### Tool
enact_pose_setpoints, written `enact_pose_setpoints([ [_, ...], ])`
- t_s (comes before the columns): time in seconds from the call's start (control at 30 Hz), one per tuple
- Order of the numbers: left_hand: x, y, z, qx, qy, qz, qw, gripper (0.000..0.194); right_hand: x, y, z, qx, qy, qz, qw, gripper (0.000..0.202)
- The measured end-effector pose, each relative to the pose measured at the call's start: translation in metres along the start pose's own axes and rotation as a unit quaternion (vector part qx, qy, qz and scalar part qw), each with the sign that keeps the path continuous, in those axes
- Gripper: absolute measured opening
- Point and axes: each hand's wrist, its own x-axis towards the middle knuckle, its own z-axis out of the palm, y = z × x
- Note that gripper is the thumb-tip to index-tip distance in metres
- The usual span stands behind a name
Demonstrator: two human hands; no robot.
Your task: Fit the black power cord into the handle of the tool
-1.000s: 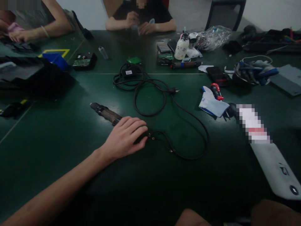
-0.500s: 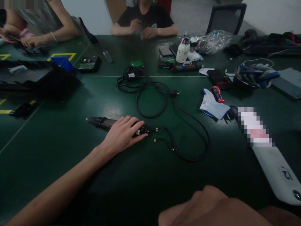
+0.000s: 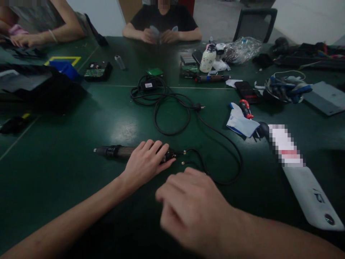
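Under my left hand (image 3: 145, 160) lies a black electric screwdriver (image 3: 121, 151), its narrow metal tip pointing left. The fingers wrap over the rear of its body, hiding part of it. Just right of the tool is a dark cable (image 3: 195, 150) with small bare-looking terminals; one short lead end (image 3: 183, 163) lies loose on the table. My right hand (image 3: 192, 205) is raised in the foreground with curled fingers, nearest to that lead. Its palm side is hidden, so whether it grips anything small does not show.
A coiled power cord (image 3: 172, 133) with a plug lies beyond the screwdriver. To the right are a white glove (image 3: 242, 122), a red-handled screwdriver (image 3: 245, 109) and a long white object (image 3: 309, 194). A black bin (image 3: 35, 86) stands left. Two people sit across the table.
My right hand has come up and left from the lower edge towards the cable ends. My left hand stays on the electric screwdriver; the view has shifted slightly.
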Motion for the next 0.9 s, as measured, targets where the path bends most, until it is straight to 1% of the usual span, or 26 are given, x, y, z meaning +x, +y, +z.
enact_pose_setpoints([
  [0.03,0.000,0.001,-0.001,0.002,0.003,0.000,1.000,0.041,0.002,0.011,-0.001,-0.015,0.008,0.008,1.000,0.022],
  [0.07,0.000,0.001,-0.002,0.002,0.004,0.003,1.000,0.041,0.001,0.024,-0.001,-0.048,0.036,0.031,0.998,0.022],
  [0.1,0.000,0.001,-0.003,-0.001,0.006,0.007,1.000,0.040,0.000,0.038,-0.001,-0.073,0.047,0.071,0.994,0.021],
  [0.13,0.001,0.001,-0.004,-0.010,0.010,0.012,1.000,0.039,-0.003,0.050,0.000,-0.088,0.049,0.104,0.990,0.015],
  [0.17,0.001,0.000,-0.004,-0.022,0.014,0.018,0.999,0.037,-0.006,0.061,0.002,-0.096,0.037,0.119,0.988,0.010],
  [0.2,0.002,0.000,-0.005,-0.035,0.018,0.026,0.999,0.035,-0.010,0.070,0.004,-0.099,0.029,0.118,0.988,0.018],
  [0.23,0.002,-0.001,-0.005,-0.046,0.022,0.035,0.998,0.034,-0.013,0.076,0.006,-0.097,0.017,0.108,0.989,0.020],
  [0.27,0.001,-0.002,-0.006,-0.054,0.026,0.043,0.997,0.033,-0.015,0.079,0.008,-0.096,0.003,0.097,0.991,0.014],
  [0.3,0.001,-0.002,-0.006,-0.056,0.028,0.050,0.997,0.032,-0.016,0.080,0.010,-0.095,-0.001,0.089,0.991,0.009],
  [0.37,0.001,-0.003,-0.007,-0.051,0.028,0.061,0.996,0.030,-0.015,0.077,0.014,-0.084,-0.006,0.074,0.994,0.011],
  [0.43,0.002,-0.002,-0.008,-0.042,0.025,0.065,0.997,0.028,-0.009,0.073,0.017,-0.046,-0.006,0.071,0.996,0.012],
  [0.5,0.004,-0.002,-0.010,-0.030,0.018,0.066,0.997,0.027,-0.002,0.070,0.020,0.002,-0.012,0.088,0.996,0.013],
  [0.57,0.007,-0.001,-0.011,-0.021,0.010,0.069,0.997,0.026,0.006,0.069,0.022,0.025,-0.010,0.105,0.994,0.014],
  [0.73,0.009,0.000,-0.009,-0.014,0.010,0.064,0.998,0.023,0.016,0.074,0.030,0.036,0.033,0.084,0.995,0.021],
  [0.8,0.009,0.000,-0.008,-0.013,0.012,0.058,0.998,0.022,0.016,0.077,0.032,0.041,0.049,0.078,0.995,0.020],
  [0.9,0.010,0.001,-0.007,-0.011,0.006,0.051,0.999,0.020,0.017,0.079,0.032,0.037,0.061,0.079,0.994,0.012],
])
